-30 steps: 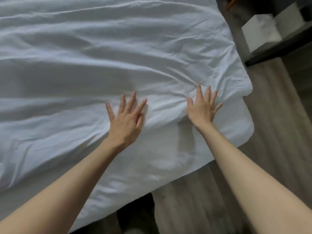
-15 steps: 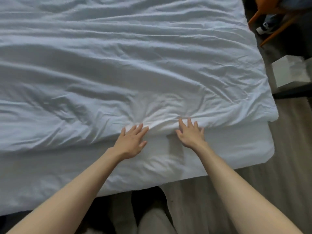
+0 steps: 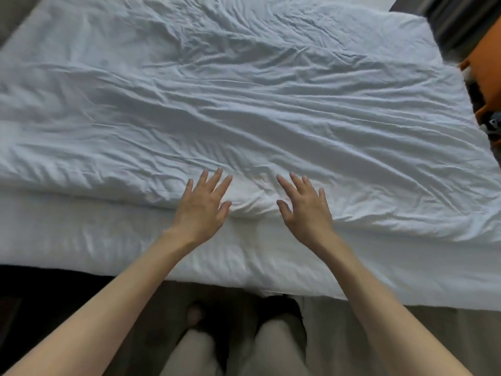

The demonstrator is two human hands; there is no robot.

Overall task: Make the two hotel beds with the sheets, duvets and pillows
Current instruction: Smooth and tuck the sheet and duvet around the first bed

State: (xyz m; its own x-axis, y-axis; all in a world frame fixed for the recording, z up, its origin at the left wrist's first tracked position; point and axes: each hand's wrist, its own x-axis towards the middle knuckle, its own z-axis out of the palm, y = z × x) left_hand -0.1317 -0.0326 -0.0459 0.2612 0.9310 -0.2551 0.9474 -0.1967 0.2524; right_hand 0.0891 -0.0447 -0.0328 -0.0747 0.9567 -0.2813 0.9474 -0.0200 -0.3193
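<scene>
A white, wrinkled duvet (image 3: 244,109) covers most of the bed. Its near edge runs across the frame above a strip of white sheet (image 3: 108,240) on the mattress. My left hand (image 3: 202,207) lies flat with fingers spread on the duvet's near edge. My right hand (image 3: 305,207) lies flat beside it, fingers spread, a short gap of bunched fabric between the two. Neither hand grips anything. No pillow is in view.
I stand at the bed's near side; my legs (image 3: 235,348) and the floor show below the mattress edge. An orange chair (image 3: 485,85) stands off the bed's right side. A dark surface (image 3: 455,17) sits at the top right.
The view swung left and up, so more of the bed shows. Both hands slid left along the duvet's near edge, from near the right corner toward the middle, and stayed flat.
</scene>
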